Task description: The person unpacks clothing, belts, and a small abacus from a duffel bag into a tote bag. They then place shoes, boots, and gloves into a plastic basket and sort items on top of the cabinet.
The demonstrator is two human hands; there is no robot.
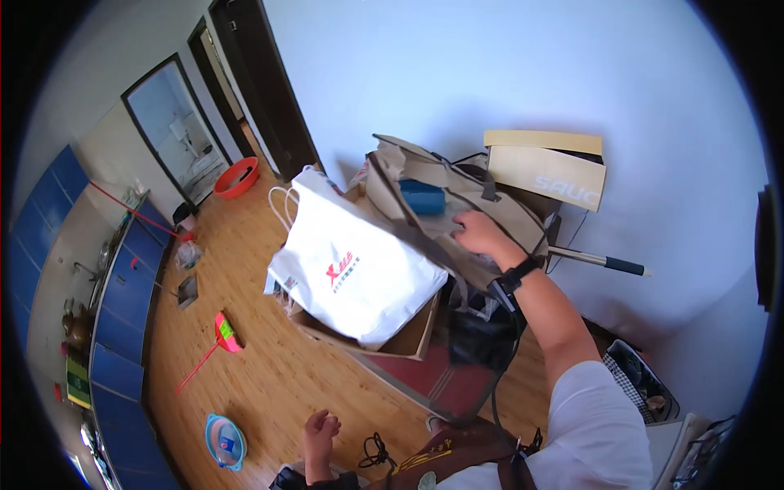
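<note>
My right hand (pixel 482 234) reaches into a beige fabric bag (pixel 469 192) whose top gapes wide. Its fingers are partly bent and apart, with nothing visible between them. Just beyond the fingertips lies a blue cylindrical object (pixel 423 197) inside the bag. My left hand (pixel 321 431) hangs low in front of my body, loosely curled and empty. A white paper bag (pixel 359 265) with red print leans in an open cardboard box (pixel 408 339), left of the beige bag. Whatever lies deeper in the beige bag is hidden.
A tan shoebox (pixel 547 171) stands behind the bag by the wall. Beneath the cardboard box is a red surface (pixel 433 376). On the wooden floor are a pink broom (pixel 227 332), a blue basin (pixel 226 441) and a red basin (pixel 237 179). Blue cabinets (pixel 122 327) line the left.
</note>
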